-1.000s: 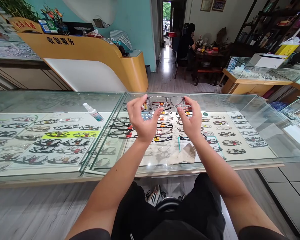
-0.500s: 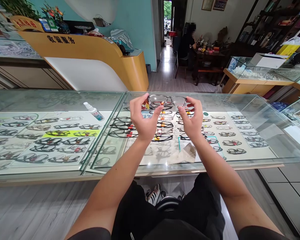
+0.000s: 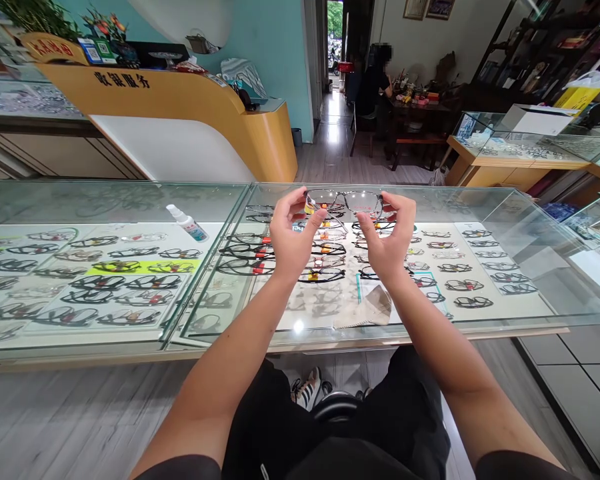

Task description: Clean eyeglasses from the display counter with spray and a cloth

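Between my two hands a pair of eyeglasses (image 3: 341,197) with a thin dark frame is held up above the glass display counter (image 3: 325,337). My left hand (image 3: 294,233) is closed on its left end, thumb and fingers by the hinge. At the right end my right hand (image 3: 391,230) grips the frame in the same way. Below them, several other eyeglasses (image 3: 323,275) with dark frames and coloured tags lie in rows. A beige cleaning cloth (image 3: 373,308) rests on the counter near my right forearm.
A white spray bottle (image 3: 187,223) lies on the left part of the counter. Rows of eyeglasses (image 3: 97,283) fill the left case. Beyond stands a wooden cashier desk (image 3: 180,87). A person (image 3: 375,83) sits at a dark table at the back. Another glass case (image 3: 525,143) stands right.
Both hands have shifted a little to the right with the eyeglasses, which are now tilted differently. My left hand has moved more than my right. The cloth and bottle have not moved.
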The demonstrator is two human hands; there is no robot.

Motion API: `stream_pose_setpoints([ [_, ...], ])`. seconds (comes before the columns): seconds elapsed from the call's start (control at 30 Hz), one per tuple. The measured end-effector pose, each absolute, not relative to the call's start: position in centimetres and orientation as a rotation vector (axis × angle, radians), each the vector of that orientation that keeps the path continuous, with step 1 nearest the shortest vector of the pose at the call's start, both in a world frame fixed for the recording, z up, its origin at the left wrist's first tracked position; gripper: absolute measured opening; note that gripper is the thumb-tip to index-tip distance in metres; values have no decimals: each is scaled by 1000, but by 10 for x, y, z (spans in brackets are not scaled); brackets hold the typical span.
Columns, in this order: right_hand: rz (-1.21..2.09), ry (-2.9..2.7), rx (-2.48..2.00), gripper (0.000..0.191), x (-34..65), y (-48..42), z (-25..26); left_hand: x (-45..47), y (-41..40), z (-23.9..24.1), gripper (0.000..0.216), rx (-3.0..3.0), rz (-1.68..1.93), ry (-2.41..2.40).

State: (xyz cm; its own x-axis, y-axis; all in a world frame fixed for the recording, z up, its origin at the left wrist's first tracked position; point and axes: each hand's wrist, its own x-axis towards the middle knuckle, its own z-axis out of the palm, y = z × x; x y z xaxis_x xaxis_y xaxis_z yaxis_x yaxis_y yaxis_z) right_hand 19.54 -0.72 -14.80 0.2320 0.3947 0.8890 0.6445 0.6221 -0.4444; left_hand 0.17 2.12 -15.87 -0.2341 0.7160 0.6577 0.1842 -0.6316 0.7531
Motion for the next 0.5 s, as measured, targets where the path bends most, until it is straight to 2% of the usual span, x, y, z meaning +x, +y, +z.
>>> stream_pose_setpoints([
  [0.3, -172, -1390, -950, 46, 196, -7, -148, 1, 22, -160, 68, 1714, 1934, 1100],
  [0.5, -119, -1440, -868, 46, 195, -8, -148, -4, 20, -160, 71, 1961, 2248, 1136],
])
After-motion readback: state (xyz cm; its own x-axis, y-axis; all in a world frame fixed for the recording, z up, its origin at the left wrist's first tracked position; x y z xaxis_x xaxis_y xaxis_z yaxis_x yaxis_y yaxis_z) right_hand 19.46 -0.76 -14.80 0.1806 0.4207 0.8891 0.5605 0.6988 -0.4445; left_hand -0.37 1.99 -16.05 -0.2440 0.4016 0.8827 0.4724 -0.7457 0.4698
